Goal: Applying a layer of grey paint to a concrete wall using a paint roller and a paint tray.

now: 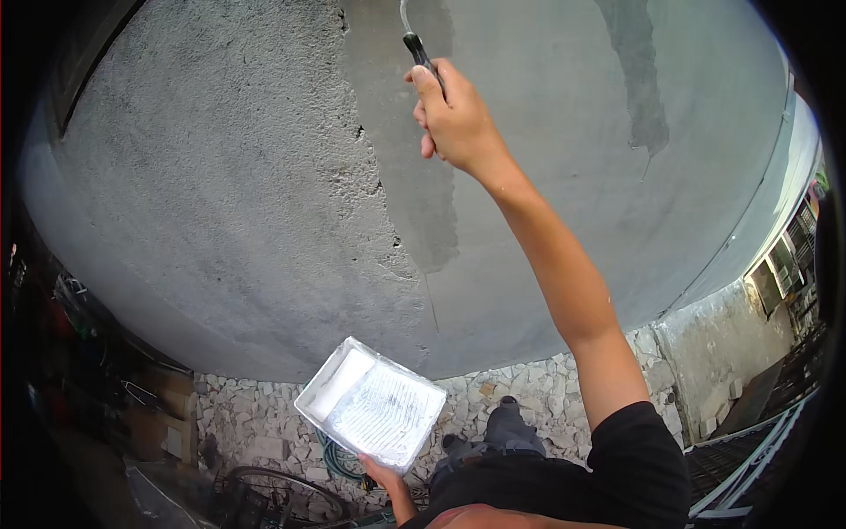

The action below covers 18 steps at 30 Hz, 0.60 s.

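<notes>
right hand: the right hand [451,115] is closed around the black handle [418,51] of a tool, thumb laid along it, arm stretched up and forward.
tool: a pale bent rod [404,14] leaves the handle; its far end lies beyond the upper edge of the view, so the head cannot be told.
left hand: the left hand [384,476] grips the near edge of a white paint tray [383,413], fingers mostly hidden beneath.
tray: held out in front of the body, above the ground, near the wall's foot; ridged ramp toward the right, smooth well toward the left, white smears over both.
wall: the grey wall [546,220] is rough and pitted at left, smooth at right.
dark patches: a wet-looking strip [419,203] runs below the tool along the rough edge; another streak [648,97] stands farther right; thin drips trail from both.
ground: broken pale stones [256,419], with a green hose [333,457] partly behind the tray.
right side: a low concrete ledge [718,353].
</notes>
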Motion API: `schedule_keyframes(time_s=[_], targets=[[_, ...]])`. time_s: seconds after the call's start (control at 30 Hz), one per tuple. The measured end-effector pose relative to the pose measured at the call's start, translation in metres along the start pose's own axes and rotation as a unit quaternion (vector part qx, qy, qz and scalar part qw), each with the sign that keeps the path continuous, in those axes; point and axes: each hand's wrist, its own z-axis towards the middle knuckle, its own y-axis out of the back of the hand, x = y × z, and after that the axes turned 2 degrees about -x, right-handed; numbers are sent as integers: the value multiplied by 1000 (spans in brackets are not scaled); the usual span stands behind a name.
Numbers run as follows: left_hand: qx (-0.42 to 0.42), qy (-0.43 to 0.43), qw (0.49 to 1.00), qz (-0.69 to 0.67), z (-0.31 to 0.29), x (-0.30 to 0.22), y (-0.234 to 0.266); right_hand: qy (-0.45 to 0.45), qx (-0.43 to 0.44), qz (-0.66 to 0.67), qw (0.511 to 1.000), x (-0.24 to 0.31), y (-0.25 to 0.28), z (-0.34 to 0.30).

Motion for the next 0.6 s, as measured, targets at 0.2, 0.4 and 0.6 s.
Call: schedule_keyframes(time_s=[0.2, 0.4, 0.6], targets=[[40, 20, 999, -30, 12, -2, -1, -57, -52, -101, 992, -144, -18, -155], [9, 29, 1000, -4, 17, -2, 9, -187, -42, -110, 975, -242, -28, -329], [16, 26, 999, 11, 4, -18, -2, -280, -13, -97, 955, -336, -19, -450]])
